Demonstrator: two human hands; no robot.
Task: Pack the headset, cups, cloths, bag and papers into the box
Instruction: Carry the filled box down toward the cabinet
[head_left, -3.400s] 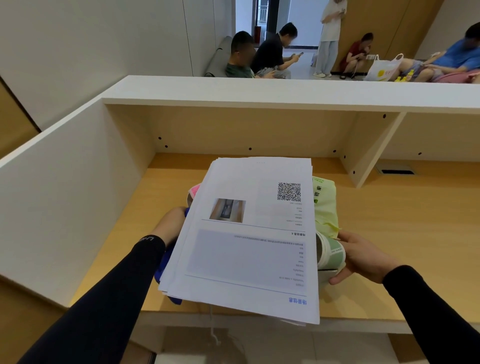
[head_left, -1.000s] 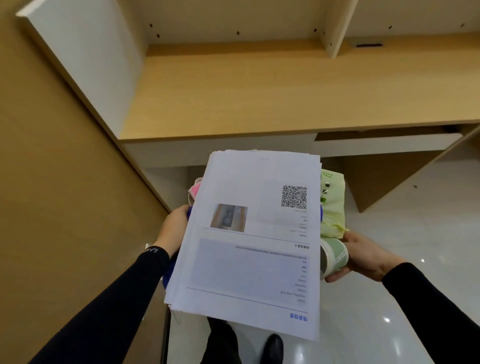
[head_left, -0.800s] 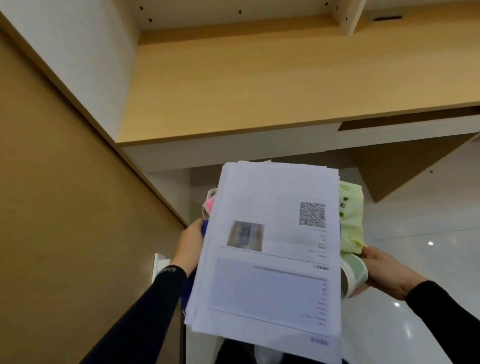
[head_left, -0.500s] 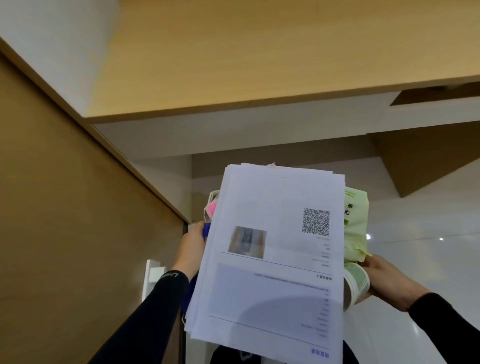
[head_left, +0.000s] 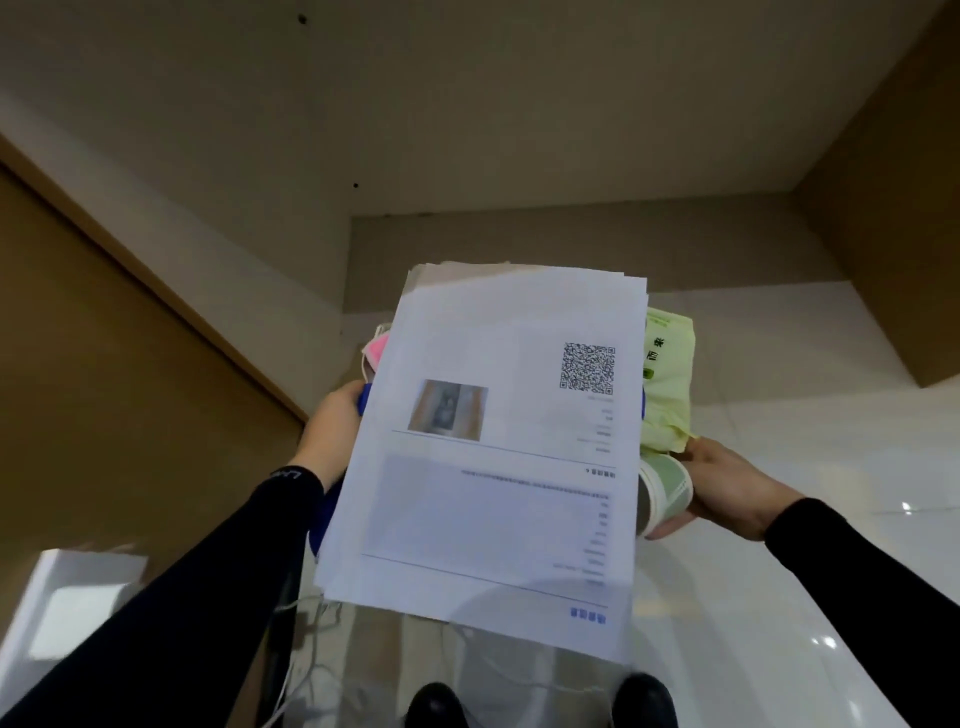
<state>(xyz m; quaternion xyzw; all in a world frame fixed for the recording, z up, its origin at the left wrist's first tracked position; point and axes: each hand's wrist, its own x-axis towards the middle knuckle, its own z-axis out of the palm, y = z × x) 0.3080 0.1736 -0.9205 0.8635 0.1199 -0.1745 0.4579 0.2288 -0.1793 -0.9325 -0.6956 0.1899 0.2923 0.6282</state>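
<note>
A stack of white printed papers (head_left: 498, 467) with a QR code lies on top of a bundle that I carry in both hands. My left hand (head_left: 332, 421) grips the bundle's left side, where a blue item (head_left: 365, 400) and a pink item (head_left: 376, 348) stick out. My right hand (head_left: 727, 483) holds the nested green-and-white paper cups (head_left: 665, 488) on their side, under the papers' right edge. A pale green bag (head_left: 667, 379) pokes out above the cups. The papers hide everything under them. No box is in view.
I look under the desk: its pale underside (head_left: 467, 104) fills the top. Brown panels stand at the left (head_left: 104, 389) and right (head_left: 893, 234). A white object (head_left: 67, 603) sits low at the left. Cables (head_left: 306, 649) and my shoes (head_left: 434, 706) are on the glossy white floor (head_left: 779, 623).
The view has dropped from the desktop to the space under the desk and the floor. Both hands keep the same hold on the bundle, which now sits lower, below the desk's edge.
</note>
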